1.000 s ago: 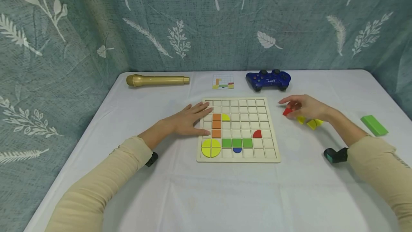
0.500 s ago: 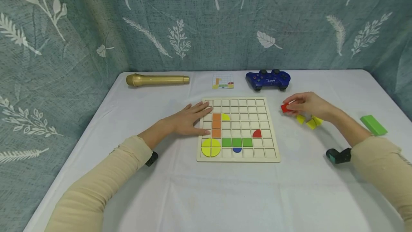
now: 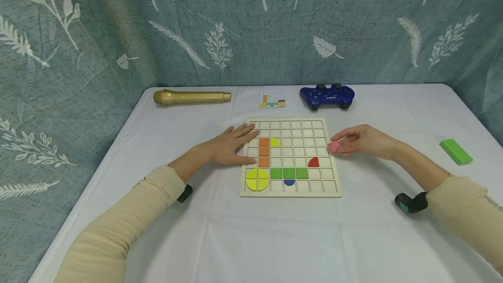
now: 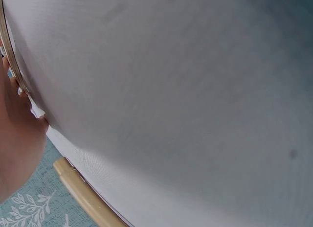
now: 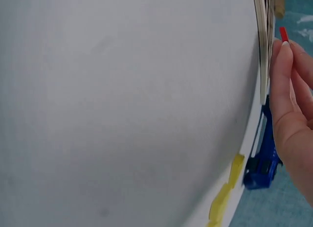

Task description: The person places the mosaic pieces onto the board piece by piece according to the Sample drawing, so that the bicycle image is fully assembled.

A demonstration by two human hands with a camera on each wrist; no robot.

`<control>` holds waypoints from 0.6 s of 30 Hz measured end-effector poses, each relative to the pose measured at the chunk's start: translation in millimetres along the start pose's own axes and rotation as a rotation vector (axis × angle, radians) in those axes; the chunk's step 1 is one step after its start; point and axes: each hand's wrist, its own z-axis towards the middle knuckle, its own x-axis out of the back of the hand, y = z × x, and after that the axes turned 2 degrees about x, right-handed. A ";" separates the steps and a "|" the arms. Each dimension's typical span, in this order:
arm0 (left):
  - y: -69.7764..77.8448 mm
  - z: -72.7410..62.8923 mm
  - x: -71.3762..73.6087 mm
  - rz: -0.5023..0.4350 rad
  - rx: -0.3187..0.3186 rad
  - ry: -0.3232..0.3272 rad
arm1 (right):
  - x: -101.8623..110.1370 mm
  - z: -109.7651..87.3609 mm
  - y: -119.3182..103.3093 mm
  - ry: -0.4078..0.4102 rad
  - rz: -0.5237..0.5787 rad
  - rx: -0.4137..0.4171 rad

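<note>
My right hand (image 3: 367, 140) pinches a red piece (image 3: 334, 146) between thumb and fingers, at the right edge of the pale grid board (image 3: 291, 193). In the right wrist view the red piece (image 5: 283, 34) shows as a thin edge at the fingertips. With fingers spread, my left hand (image 3: 229, 146) rests on the board's left edge. Set in the board are orange squares (image 3: 264, 152), green squares (image 3: 289, 173), a yellow circle of quarter pieces (image 3: 257, 180), a single yellow quarter (image 3: 275, 142), a red quarter (image 3: 313, 162) and a blue half-round piece (image 3: 289, 182).
A small pattern card (image 3: 272, 99) lies behind the board, between a gold microphone (image 3: 192, 97) and a blue game controller (image 3: 327, 96). A green block (image 3: 456, 151) lies far right. Yellow pieces (image 5: 220, 202) on the table show in the right wrist view.
My right hand has picked up the red piece and carried it left to the board's edge, and its forearm now covers the loose yellow pieces in the head view. The left hand stays put.
</note>
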 end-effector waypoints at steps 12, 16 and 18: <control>0.9 -0.4 1.8 0.006 0.000 0.000 | -23.0 -6.6 -2.0 -0.034 0.081 -0.052; 1.2 0.2 1.4 0.002 0.005 -0.003 | -26.4 -8.3 -3.5 -0.020 0.061 -0.076; 1.4 0.4 1.0 0.001 0.007 -0.005 | -27.8 -9.4 -4.3 -0.011 0.055 -0.086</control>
